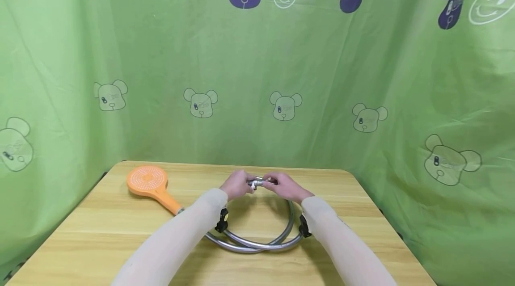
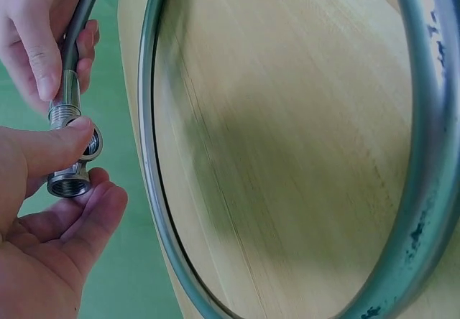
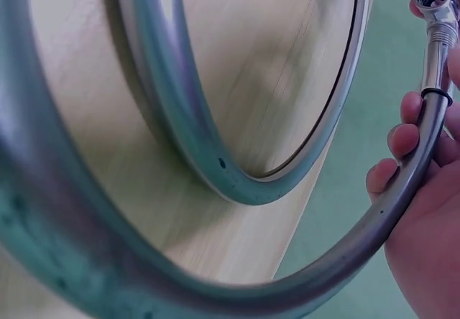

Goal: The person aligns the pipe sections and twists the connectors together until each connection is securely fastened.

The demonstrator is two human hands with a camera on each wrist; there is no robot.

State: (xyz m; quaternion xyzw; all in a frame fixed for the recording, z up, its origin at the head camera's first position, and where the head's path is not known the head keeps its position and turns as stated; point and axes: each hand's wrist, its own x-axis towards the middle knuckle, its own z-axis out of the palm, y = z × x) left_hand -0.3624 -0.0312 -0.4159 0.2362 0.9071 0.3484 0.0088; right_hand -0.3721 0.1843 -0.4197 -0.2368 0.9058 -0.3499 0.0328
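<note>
My left hand (image 1: pixel 236 184) pinches a small chrome tee fitting (image 2: pixel 70 175) between thumb and fingers; its round openings show in the left wrist view. My right hand (image 1: pixel 286 186) grips the end of a grey metal shower hose (image 3: pixel 384 215), fingers wrapped round it just below the smooth metal end sleeve (image 3: pixel 435 67). Fitting and sleeve stand in line end to end, with some thread (image 2: pixel 65 112) showing between them. The hose loops down below the hands to an orange shower head (image 1: pixel 147 180), which lies face up at the table's left.
A light wooden table (image 1: pixel 342 241) lies under the hose loops. Green printed curtain (image 1: pixel 241 62) hangs behind the table and along both sides. Both forearms reach across the table, and the left one covers part of the hose near the shower head.
</note>
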